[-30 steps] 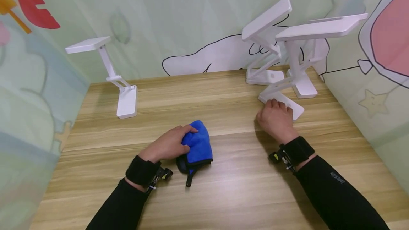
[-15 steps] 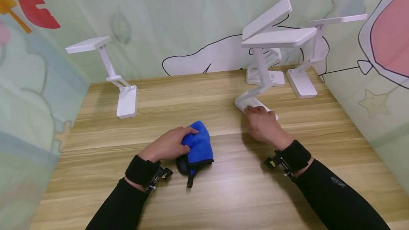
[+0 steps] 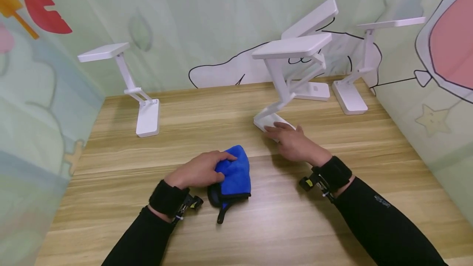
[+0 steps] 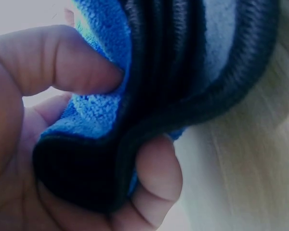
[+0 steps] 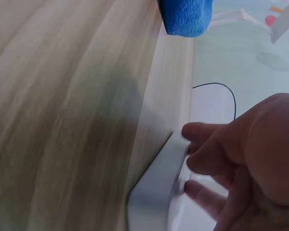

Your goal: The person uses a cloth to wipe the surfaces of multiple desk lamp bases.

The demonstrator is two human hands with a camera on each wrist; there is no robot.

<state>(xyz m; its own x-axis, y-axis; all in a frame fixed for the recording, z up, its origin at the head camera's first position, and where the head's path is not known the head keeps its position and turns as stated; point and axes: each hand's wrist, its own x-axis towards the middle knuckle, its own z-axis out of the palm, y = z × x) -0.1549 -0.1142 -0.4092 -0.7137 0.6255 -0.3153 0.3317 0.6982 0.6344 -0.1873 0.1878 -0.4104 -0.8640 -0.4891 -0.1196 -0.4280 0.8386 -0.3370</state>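
We judge the nearest white lamp [image 3: 292,47], standing on the counter [image 3: 192,122] under the spread fingers of our right hand [image 3: 293,143], light, stiff and slick, best held by its base [image 3: 263,121], while our left hand [image 3: 199,170] pinches a soft-looking blue cloth [image 3: 236,175].

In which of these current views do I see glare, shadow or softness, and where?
Head: pale glare on the table, soft shadow beside the right arm; left wrist: upper-left corner washed out, cloth's dark folds losing detail; right wrist: broad table shadow, right hand softly focused.
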